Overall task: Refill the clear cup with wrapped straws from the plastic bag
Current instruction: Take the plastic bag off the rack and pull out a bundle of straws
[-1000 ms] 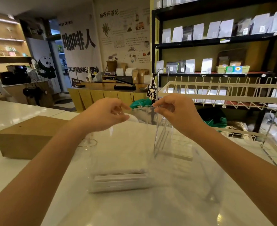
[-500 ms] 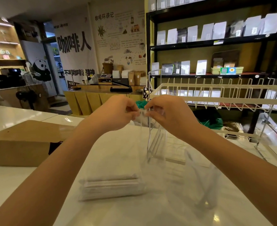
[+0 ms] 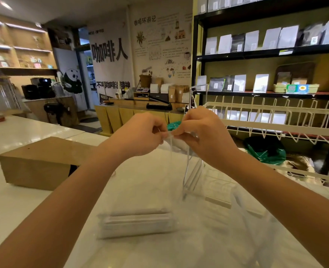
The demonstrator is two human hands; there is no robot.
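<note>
A clear plastic bag (image 3: 140, 182) hangs upright above the white counter, its top edge pinched between my left hand (image 3: 142, 134) and my right hand (image 3: 202, 136), which meet at the middle. A bundle of wrapped white straws (image 3: 136, 222) lies across the bag's bottom. The clear cup (image 3: 256, 225) stands at the lower right, faint and see-through, below my right forearm.
A brown cardboard box (image 3: 38, 163) lies on the counter (image 3: 14, 206) to the left. A clear acrylic stand (image 3: 192, 176) is behind the bag. A white wire rack (image 3: 275, 120) runs along the right. A green bag (image 3: 264, 149) sits beyond it.
My hands have drawn together at the bag's top edge, from apart to touching. The view has shifted slightly to the left.
</note>
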